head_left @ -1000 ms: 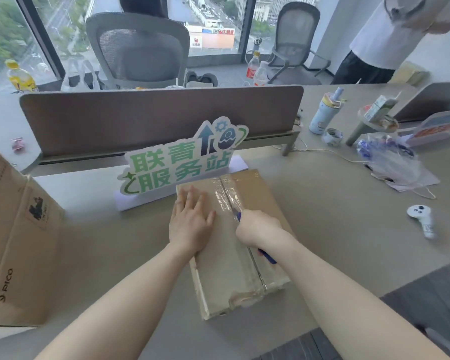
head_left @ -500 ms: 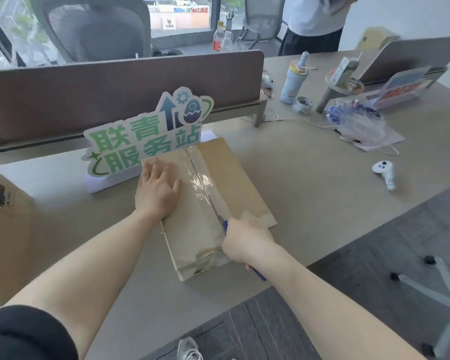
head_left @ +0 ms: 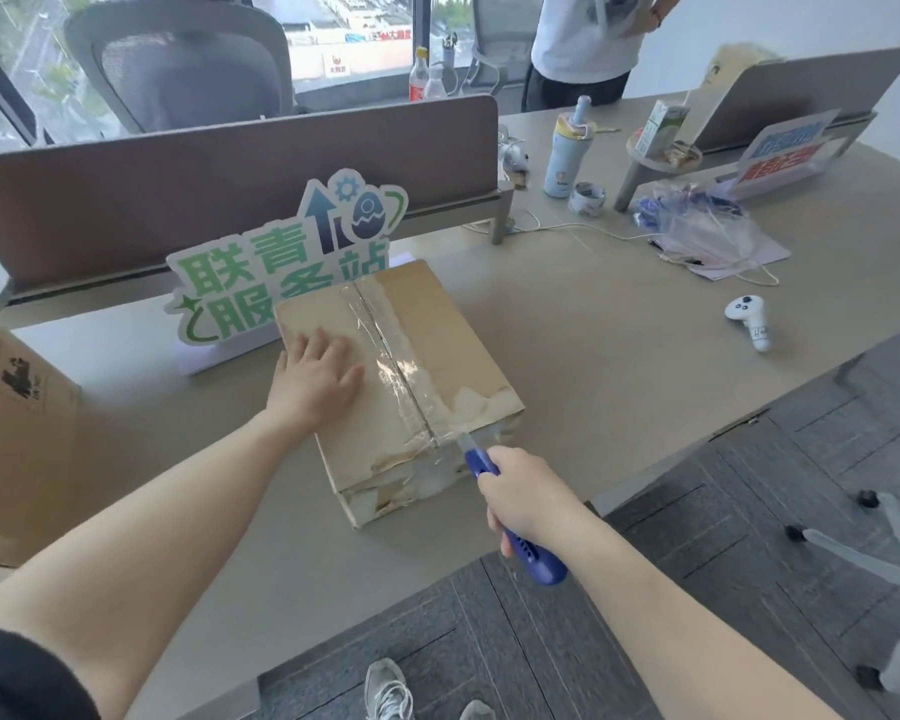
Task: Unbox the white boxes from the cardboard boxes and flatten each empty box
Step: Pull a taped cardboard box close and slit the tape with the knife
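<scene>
Since a moment ago the right hand (head_left: 523, 498) has drawn the blue knife (head_left: 510, 511) down the length of the tape seam and past the near edge of the cardboard box (head_left: 437, 350), so the blade tip now sits just at that front corner. Across the wide grey worktop (head_left: 619, 356) the box lies flat and near the front edge, within easy reach of both arms. It is a shallow brown carton, matt and a little scuffed, with torn paper along its near rim and a glossy, crinkled strip of clear tape (head_left: 385, 350) running down the middle where the flaps meet. To the far left stands a second, larger carton (head_left: 17, 433), printed in black. Behind the box a green and white cut-out sign (head_left: 261, 272) stands upright. The left hand (head_left: 315, 379) lies flat and spread on the left flap, fingers straight, most likely pressing to keep the box from sliding under the cut. The right hand is curled tightly round the knife's ribbed plastic handle. No white box shows yet; the flaps are not lifted, so I judge the opening only begun.
</scene>
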`<move>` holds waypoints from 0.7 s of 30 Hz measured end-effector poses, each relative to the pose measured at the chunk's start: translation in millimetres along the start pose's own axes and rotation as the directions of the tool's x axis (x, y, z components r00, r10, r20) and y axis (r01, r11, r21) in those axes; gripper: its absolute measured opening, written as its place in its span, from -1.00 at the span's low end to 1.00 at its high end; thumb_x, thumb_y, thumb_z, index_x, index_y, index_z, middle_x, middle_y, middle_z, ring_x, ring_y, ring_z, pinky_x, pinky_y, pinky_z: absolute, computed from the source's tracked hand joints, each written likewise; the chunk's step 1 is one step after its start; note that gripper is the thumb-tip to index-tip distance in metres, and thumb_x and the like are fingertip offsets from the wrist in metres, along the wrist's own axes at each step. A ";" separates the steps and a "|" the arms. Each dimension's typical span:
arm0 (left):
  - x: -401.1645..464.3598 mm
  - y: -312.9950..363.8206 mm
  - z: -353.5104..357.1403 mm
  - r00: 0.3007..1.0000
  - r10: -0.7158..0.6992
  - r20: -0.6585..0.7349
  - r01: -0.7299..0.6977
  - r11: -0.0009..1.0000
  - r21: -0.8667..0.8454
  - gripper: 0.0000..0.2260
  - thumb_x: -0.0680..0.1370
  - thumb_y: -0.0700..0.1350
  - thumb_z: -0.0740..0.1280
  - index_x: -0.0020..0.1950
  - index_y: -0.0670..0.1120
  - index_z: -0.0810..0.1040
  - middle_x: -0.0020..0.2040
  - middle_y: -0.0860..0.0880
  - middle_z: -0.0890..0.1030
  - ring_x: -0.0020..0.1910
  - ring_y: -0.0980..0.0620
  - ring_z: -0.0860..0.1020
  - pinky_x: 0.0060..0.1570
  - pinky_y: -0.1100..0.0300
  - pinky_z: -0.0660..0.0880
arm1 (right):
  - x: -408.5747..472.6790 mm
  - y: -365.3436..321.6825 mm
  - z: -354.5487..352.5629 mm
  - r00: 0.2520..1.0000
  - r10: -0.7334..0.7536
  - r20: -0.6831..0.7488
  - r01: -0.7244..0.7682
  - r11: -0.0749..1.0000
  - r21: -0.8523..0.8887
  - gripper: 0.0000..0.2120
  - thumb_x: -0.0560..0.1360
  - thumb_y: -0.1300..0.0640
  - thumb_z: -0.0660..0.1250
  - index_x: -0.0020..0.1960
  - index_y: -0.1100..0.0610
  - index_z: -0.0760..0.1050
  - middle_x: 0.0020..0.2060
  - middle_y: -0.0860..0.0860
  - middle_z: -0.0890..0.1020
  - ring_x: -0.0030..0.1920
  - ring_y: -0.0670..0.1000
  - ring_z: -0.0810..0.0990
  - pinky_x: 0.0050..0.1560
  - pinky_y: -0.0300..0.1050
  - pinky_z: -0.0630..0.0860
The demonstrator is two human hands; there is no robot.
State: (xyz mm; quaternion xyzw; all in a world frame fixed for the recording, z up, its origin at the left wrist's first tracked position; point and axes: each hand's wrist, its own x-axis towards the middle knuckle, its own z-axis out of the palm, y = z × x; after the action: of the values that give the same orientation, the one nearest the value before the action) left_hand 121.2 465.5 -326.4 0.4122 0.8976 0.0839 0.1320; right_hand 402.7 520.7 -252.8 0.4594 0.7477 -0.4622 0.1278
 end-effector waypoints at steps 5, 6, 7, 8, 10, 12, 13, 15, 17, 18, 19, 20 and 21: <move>-43.3 4.1 5.1 0.988 0.151 0.024 -0.152 0.987 0.060 -0.48 0.63 0.20 0.11 0.57 0.10 0.16 0.62 -0.02 0.04 0.59 -0.08 -0.03 0.54 -0.07 -0.12 | 5.9 25.9 24.7 0.995 0.020 -0.101 0.029 0.884 0.466 -0.86 0.60 0.24 0.06 0.02 0.19 0.40 -0.34 0.16 0.56 -0.53 0.13 0.51 -0.45 -0.11 0.47; -47.2 4.6 5.0 0.985 0.167 0.029 -0.169 0.983 0.071 -0.48 0.63 0.20 0.11 0.57 0.11 0.16 0.62 -0.01 0.05 0.59 -0.08 -0.03 0.54 -0.07 -0.12 | 6.8 25.6 31.7 0.993 0.032 -0.112 0.032 0.850 0.526 -0.85 0.62 0.24 0.07 0.05 0.21 0.41 -0.35 0.17 0.55 -0.53 0.13 0.50 -0.44 -0.10 0.48; -50.0 5.4 4.4 0.983 0.182 0.037 -0.184 0.980 0.080 -0.47 0.63 0.21 0.11 0.57 0.12 0.16 0.62 0.00 0.04 0.59 -0.08 -0.04 0.54 -0.07 -0.12 | 7.9 24.3 38.6 0.991 0.046 -0.127 0.036 0.815 0.578 -0.85 0.62 0.24 0.07 0.07 0.23 0.41 -0.35 0.17 0.55 -0.52 0.12 0.49 -0.44 -0.09 0.48; -51.6 6.1 3.9 0.980 0.193 0.045 -0.196 0.977 0.087 -0.47 0.62 0.21 0.11 0.58 0.13 0.14 0.62 0.00 0.04 0.59 -0.07 -0.05 0.54 -0.07 -0.13 | 8.8 22.2 45.3 0.987 0.061 -0.147 0.044 0.784 0.619 -0.85 0.63 0.24 0.07 0.06 0.24 0.40 -0.35 0.17 0.54 -0.52 0.12 0.49 -0.44 -0.09 0.48; -51.8 6.1 3.1 0.975 0.213 0.058 -0.218 0.971 0.094 -0.48 0.63 0.22 0.09 0.58 0.16 0.12 0.62 0.01 0.02 0.59 -0.06 -0.07 0.53 -0.08 -0.15 | 9.8 17.3 59.6 0.977 0.091 -0.191 0.063 0.738 0.672 -0.85 0.63 0.25 0.06 0.02 0.24 0.40 -0.35 0.19 0.53 -0.52 0.12 0.48 -0.46 -0.10 0.46; -49.7 5.2 3.1 0.969 0.237 0.063 -0.243 0.966 0.094 -0.49 0.63 0.22 0.07 0.57 0.17 0.12 0.62 0.02 0.02 0.59 -0.06 -0.09 0.53 -0.09 -0.17 | 8.9 10.9 74.4 0.969 0.122 -0.216 0.072 0.694 0.717 -0.84 0.63 0.24 0.07 0.01 0.24 0.42 -0.35 0.19 0.53 -0.51 0.13 0.49 -0.46 -0.09 0.46; -49.2 4.3 3.9 0.966 0.251 0.059 -0.255 0.962 0.095 -0.49 0.63 0.22 0.06 0.57 0.18 0.12 0.62 0.02 0.02 0.59 -0.06 -0.09 0.53 -0.11 -0.17 | 8.6 7.0 81.2 0.967 0.135 -0.217 0.072 0.672 0.737 -0.83 0.64 0.24 0.07 0.01 0.24 0.42 -0.35 0.19 0.53 -0.51 0.14 0.49 -0.45 -0.09 0.47; -48.5 1.6 6.4 0.960 0.277 0.037 -0.279 0.955 0.099 -0.49 0.63 0.22 0.05 0.58 0.17 0.10 0.62 0.02 0.02 0.59 -0.06 -0.10 0.52 -0.11 -0.17 | 8.3 -1.7 91.6 0.961 0.159 -0.225 0.075 0.636 0.768 -0.83 0.64 0.24 0.07 0.02 0.24 0.42 -0.35 0.18 0.52 -0.50 0.13 0.49 -0.45 -0.09 0.47; -48.4 -2.4 11.2 0.955 0.295 0.022 -0.296 0.950 0.101 -0.48 0.63 0.22 0.01 0.59 0.18 0.08 0.62 0.02 0.00 0.59 -0.06 -0.11 0.51 -0.09 -0.20 | 8.3 -9.2 97.8 0.950 0.183 -0.253 0.094 0.604 0.791 -0.84 0.64 0.25 0.07 0.01 0.25 0.41 -0.36 0.18 0.50 -0.50 0.13 0.48 -0.46 -0.09 0.46; -48.7 -4.1 14.0 0.954 0.300 0.016 -0.300 0.949 0.094 -0.49 0.63 0.22 -0.02 0.59 0.19 0.06 0.62 0.03 -0.02 0.59 -0.05 -0.13 0.51 -0.09 -0.22 | 8.1 -12.4 100.1 0.946 0.188 -0.265 0.104 0.598 0.795 -0.84 0.64 0.25 0.07 0.01 0.26 0.41 -0.36 0.18 0.50 -0.50 0.13 0.47 -0.47 -0.09 0.46; -49.5 -5.3 16.2 0.952 0.305 0.013 -0.305 0.949 0.082 -0.50 0.64 0.20 -0.04 0.59 0.19 0.05 0.62 0.03 -0.03 0.59 -0.05 -0.15 0.52 -0.09 -0.23 | 7.5 -15.3 102.9 0.943 0.194 -0.271 0.108 0.592 0.799 -0.84 0.63 0.26 0.07 0.00 0.26 0.41 -0.36 0.19 0.49 -0.50 0.12 0.46 -0.48 -0.10 0.45; -50.5 -6.1 18.0 0.951 0.308 0.009 -0.308 0.949 0.069 -0.51 0.65 0.18 -0.05 0.59 0.20 0.04 0.62 0.03 -0.04 0.59 -0.05 -0.16 0.52 -0.10 -0.24 | 6.5 -18.3 106.0 0.940 0.204 -0.273 0.107 0.582 0.806 -0.84 0.63 0.26 0.08 -0.01 0.27 0.41 -0.36 0.20 0.49 -0.50 0.12 0.45 -0.50 -0.12 0.45; -51.0 -6.4 19.3 0.951 0.309 0.002 -0.309 0.949 0.058 -0.53 0.65 0.16 -0.06 0.58 0.20 0.05 0.62 0.04 -0.04 0.59 -0.06 -0.16 0.51 -0.11 -0.25 | 6.4 -21.8 108.7 0.938 0.215 -0.272 0.106 0.569 0.815 -0.85 0.62 0.27 0.08 -0.02 0.26 0.41 -0.36 0.20 0.49 -0.51 0.11 0.44 -0.50 -0.12 0.45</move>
State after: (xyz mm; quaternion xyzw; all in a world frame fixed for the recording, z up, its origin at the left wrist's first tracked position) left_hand 154.5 423.3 -337.9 0.5509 0.8245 0.0789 0.1021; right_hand 356.3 433.2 -302.9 0.5617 0.4432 -0.6641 -0.2170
